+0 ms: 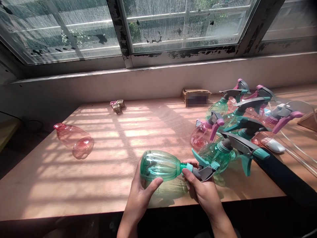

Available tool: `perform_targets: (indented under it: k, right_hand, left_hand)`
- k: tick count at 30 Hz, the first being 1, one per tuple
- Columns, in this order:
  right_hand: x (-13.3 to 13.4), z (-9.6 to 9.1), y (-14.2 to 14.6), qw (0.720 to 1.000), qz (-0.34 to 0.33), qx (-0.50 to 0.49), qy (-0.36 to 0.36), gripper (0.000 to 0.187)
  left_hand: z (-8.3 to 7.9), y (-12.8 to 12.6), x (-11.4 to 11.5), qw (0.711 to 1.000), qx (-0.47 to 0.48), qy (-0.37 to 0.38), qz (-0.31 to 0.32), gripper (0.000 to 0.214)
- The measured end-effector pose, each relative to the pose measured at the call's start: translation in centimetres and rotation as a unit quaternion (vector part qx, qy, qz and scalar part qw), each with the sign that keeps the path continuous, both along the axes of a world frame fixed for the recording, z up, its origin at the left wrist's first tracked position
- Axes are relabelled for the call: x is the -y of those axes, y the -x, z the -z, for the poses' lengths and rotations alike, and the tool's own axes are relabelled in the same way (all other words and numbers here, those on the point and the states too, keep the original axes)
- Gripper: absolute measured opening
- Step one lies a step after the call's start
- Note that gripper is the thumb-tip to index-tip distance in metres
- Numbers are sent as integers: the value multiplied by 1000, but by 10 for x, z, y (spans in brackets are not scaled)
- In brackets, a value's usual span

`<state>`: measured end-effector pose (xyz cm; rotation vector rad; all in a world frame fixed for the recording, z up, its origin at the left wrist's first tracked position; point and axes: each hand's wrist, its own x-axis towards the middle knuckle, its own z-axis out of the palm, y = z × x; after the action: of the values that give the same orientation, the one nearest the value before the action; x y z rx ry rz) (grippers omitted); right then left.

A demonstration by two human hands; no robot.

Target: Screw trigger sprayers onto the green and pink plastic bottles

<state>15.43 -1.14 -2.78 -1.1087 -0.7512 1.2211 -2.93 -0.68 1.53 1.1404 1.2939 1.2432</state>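
A clear green spray bottle (160, 164) lies sideways between my two hands above the table's front part. My left hand (141, 190) is wrapped round its wide base end, the thumb along the near side. At the neck, my right hand (201, 188) grips the pale green collar (189, 167) of the grey and teal trigger head (206, 168). The head is on the bottle's neck; whether it is fully screwed down I cannot tell. The fingers behind the bottle are partly hidden.
Several green and pink spray bottles (221, 158) stand together at the right. A pink bottle without a head (74, 138) lies at the left. Small boxes (117, 106) and a brown box (196, 97) sit near the wall. A white mouse (273, 144) and cables lie right.
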Motion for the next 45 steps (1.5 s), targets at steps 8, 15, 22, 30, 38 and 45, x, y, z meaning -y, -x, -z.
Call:
perform_targets:
  k: [8, 15, 22, 30, 38, 45]
  right_hand:
    - [0, -1, -1, 1000, -10, 9, 1, 43]
    - [0, 1, -2, 1000, -13, 18, -5, 42]
    - [0, 0, -1, 1000, -12, 14, -1, 44]
    - [0, -3, -1, 1000, -3, 14, 3, 43]
    - [1, -2, -1, 1000, 2, 12, 17, 45]
    - [1, -6, 1, 1000, 3, 9, 5, 43]
  left_hand:
    - [0, -1, 1, 1000, 5, 3, 0, 79]
    - [-1, -2, 1, 1000, 2, 1, -6, 78]
    - [-2, -2, 1, 1000, -1, -1, -6, 78]
    - [-2, -2, 0, 1000, 5, -3, -1, 76]
    - [-3, -3, 1, 1000, 3, -1, -4, 76]
    - [-2, -3, 1, 1000, 0, -3, -3, 75]
